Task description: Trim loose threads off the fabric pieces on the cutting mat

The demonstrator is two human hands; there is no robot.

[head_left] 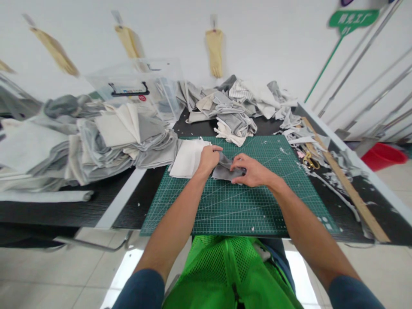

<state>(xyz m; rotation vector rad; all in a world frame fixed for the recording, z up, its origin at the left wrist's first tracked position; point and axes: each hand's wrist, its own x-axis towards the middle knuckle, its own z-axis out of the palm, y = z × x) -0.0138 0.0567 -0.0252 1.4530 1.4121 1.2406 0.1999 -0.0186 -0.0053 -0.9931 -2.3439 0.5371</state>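
A small dark grey cloth [222, 172] lies on the green cutting mat [238, 210], raised and creased in its upper part. My left hand [210, 158] is closed at the cloth's upper left edge, its index finger pointing right across it. At the right side, my right hand [252, 171] curls its fingers and thumb round the cloth's edge; the fingertips are partly hidden. A folded white cloth [185, 159] lies flat just left of the grey one, partly behind my left wrist.
Large piles of folded grey and white cloths [125, 128] cover the left. A clear plastic box [135, 86] and a loose cloth heap [234, 103] stand at the back. Gold-handled scissors [310, 161], scraps and a wooden ruler [347, 184] lie to the right.
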